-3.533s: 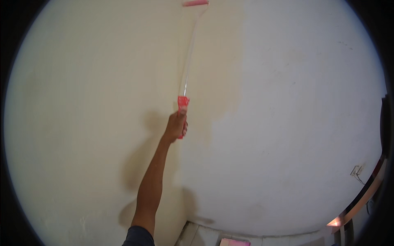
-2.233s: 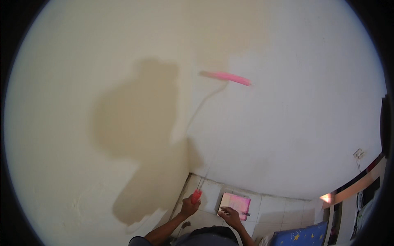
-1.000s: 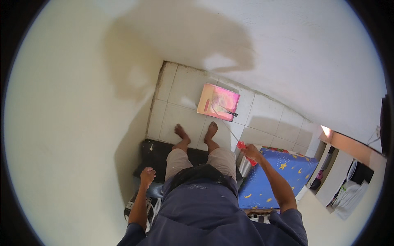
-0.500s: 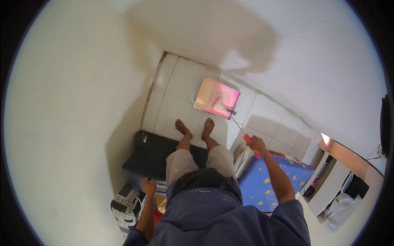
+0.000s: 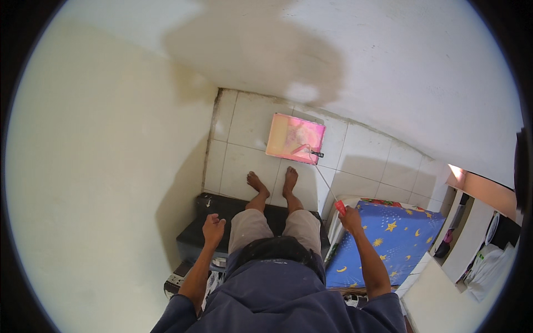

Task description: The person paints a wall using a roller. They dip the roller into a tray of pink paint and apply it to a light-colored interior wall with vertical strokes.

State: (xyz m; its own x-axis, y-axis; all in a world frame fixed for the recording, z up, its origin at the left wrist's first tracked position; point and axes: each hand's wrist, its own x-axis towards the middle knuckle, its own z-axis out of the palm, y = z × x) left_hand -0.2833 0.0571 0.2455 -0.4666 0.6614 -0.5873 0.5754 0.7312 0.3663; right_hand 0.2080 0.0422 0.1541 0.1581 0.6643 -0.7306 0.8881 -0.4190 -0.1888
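My right hand (image 5: pixel 350 220) grips the red handle (image 5: pixel 340 207) of a paint roller. Its long thin metal rod (image 5: pixel 326 183) reaches forward to a pink paint tray (image 5: pixel 277 139) on the tiled floor. The roller's head (image 5: pixel 300 149) is over the tray's near part; whether it touches the tray is hard to tell. A small black-handled tool (image 5: pixel 317 154) lies across the tray's right rim, its other end unclear. My left hand (image 5: pixel 213 230) hangs in the air above a black bench-like piece, fingers apart and loosely bent, holding nothing.
Pale walls (image 5: pixel 111 155) meet beyond the tray. Behind my bare feet (image 5: pixel 258 184) stands the black bench-like piece (image 5: pixel 191 241). A blue star-patterned mattress or pad (image 5: pixel 383 238) lies at my right, near a shelf unit (image 5: pixel 463 238) with bags and cloth.
The roller has been drawn back toward me, its head shifting to the tray's near side. My left hand has risen forward and its fingers have spread. The head view has shifted slightly.
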